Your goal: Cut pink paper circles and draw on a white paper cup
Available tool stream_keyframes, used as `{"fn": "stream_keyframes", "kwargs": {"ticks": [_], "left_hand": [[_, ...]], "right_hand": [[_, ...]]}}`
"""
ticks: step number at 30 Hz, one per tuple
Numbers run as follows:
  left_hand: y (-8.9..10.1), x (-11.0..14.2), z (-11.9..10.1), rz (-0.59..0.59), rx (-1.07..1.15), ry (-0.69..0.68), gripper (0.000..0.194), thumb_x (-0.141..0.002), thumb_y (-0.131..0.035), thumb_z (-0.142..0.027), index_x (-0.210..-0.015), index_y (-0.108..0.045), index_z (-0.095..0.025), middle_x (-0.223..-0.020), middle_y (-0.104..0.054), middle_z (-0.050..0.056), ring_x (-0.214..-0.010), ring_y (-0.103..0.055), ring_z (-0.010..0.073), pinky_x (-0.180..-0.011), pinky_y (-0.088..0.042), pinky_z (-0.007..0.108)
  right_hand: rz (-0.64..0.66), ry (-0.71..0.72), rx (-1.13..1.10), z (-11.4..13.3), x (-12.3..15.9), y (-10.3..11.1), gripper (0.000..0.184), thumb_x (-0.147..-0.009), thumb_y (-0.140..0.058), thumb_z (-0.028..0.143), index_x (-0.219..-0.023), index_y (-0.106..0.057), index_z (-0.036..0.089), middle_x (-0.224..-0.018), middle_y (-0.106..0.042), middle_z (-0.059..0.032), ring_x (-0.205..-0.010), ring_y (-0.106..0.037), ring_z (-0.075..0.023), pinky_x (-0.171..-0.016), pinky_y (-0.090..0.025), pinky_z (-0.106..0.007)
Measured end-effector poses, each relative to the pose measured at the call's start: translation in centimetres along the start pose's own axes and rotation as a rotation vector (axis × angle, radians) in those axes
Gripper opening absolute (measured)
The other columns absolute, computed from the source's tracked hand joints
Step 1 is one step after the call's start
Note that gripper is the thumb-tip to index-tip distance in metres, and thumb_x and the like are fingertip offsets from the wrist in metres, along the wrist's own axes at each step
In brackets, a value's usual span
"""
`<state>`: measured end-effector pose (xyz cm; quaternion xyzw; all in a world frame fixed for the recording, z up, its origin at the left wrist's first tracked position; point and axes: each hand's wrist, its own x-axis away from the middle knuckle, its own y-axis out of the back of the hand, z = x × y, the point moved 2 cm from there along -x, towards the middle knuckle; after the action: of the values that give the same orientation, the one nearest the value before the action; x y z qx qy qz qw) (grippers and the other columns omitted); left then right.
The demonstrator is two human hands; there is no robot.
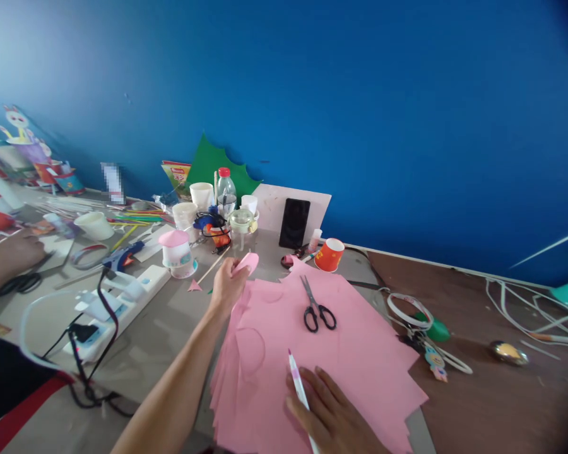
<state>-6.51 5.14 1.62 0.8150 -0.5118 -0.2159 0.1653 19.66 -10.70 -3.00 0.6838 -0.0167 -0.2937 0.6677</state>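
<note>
My left hand (228, 287) pinches a small rounded piece of pink paper (248, 262) beyond the upper left corner of a stack of pink paper (360, 340). The stack has jagged cut edges and a curved line drawn on its left part. Over its lower part rests my right hand (334, 410), with a white marker (298, 381) held between thumb and fingers. The marker's purple tip points up and away from me. Black-handled scissors (318, 309) lie on the paper above my right hand, their blades pointing toward the wall.
An orange paper cup (330, 255) and a black phone-like slab (294, 223) stand behind the stack. Left are a pink-roofed cup model (175, 253), a power strip (123, 309), a glue gun (123, 256) and another person's hand (16, 253). Keys and charms (428, 353) lie right.
</note>
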Motion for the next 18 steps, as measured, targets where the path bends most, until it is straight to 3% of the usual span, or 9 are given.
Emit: {"fn": "stream_keyframes", "kwargs": {"ticks": [3, 7, 11, 13, 15, 18], "left_hand": [[1.4, 0.2, -0.9, -0.09, 0.194, -0.003, 0.026, -0.074, -0.058, -0.037, -0.089, -0.06, -0.016, -0.074, -0.058, -0.002, -0.067, -0.053, 0.0137, -0.059, -0.039, 0.022], [2.7, 0.6, -2.0, -0.145, 0.387, -0.028, 0.029, -0.073, -0.061, -0.039, -0.089, -0.057, -0.016, -0.076, -0.055, -0.002, -0.066, -0.049, 0.0113, -0.059, -0.038, 0.02], [3.2, 0.9, -2.6, -0.142, 0.463, -0.029, 0.028, -0.073, -0.062, -0.038, -0.087, -0.056, -0.015, -0.077, -0.055, -0.001, -0.069, -0.049, 0.0112, -0.062, -0.038, 0.02], [3.2, 1.1, -2.9, -0.104, 0.478, -0.018, 0.028, -0.072, -0.063, -0.037, -0.088, -0.056, -0.015, -0.078, -0.056, -0.001, -0.069, -0.05, 0.0112, -0.062, -0.039, 0.02], [3.2, 1.2, -3.2, -0.035, 0.526, -0.017, 0.03, -0.072, -0.065, -0.036, -0.09, -0.056, -0.015, -0.079, -0.057, -0.001, -0.07, -0.051, 0.0111, -0.062, -0.039, 0.02], [2.7, 1.8, -4.0, 0.132, 0.619, -0.008, 0.032, -0.07, -0.068, -0.037, -0.088, -0.054, -0.015, -0.071, -0.052, -0.004, -0.062, -0.045, 0.0088, -0.056, -0.035, 0.018]], "right_hand": [[0.041, -0.065, -0.003, 0.5, -1.8, -2.0, 0.073, -0.083, -0.054, 0.027, -0.148, -0.023, 0.015, -0.138, -0.051, -0.0182, -0.128, -0.045, -0.0373, -0.097, -0.045, -0.056], [0.141, -0.16, -0.085, 1.5, -4.8, -3.7, 0.092, -0.077, -0.061, 0.052, -0.149, -0.022, 0.011, -0.14, -0.047, -0.0234, -0.127, -0.043, -0.0447, -0.098, -0.041, -0.06], [0.277, -0.374, -0.214, 1.7, -7.8, -3.4, 0.096, -0.072, -0.065, 0.054, -0.149, -0.024, 0.014, -0.146, -0.039, -0.0215, -0.133, -0.035, -0.043, -0.108, -0.029, -0.059], [0.311, -0.404, -0.286, 1.5, -8.3, -2.9, 0.097, -0.067, -0.07, 0.054, -0.147, -0.03, 0.015, -0.146, -0.04, -0.0213, -0.133, -0.034, -0.0445, -0.109, -0.025, -0.062], [0.286, -0.41, -0.379, 1.1, -8.0, -2.2, 0.095, -0.065, -0.071, 0.053, -0.144, -0.035, 0.015, -0.143, -0.044, -0.0206, -0.132, -0.036, -0.0441, -0.108, -0.026, -0.063], [0.068, -0.546, -0.494, -0.3, -6.5, 0.3, 0.09, -0.068, -0.07, 0.045, -0.143, -0.032, 0.01, -0.141, -0.046, -0.023, -0.132, -0.039, -0.0405, -0.107, -0.033, -0.058]]}}
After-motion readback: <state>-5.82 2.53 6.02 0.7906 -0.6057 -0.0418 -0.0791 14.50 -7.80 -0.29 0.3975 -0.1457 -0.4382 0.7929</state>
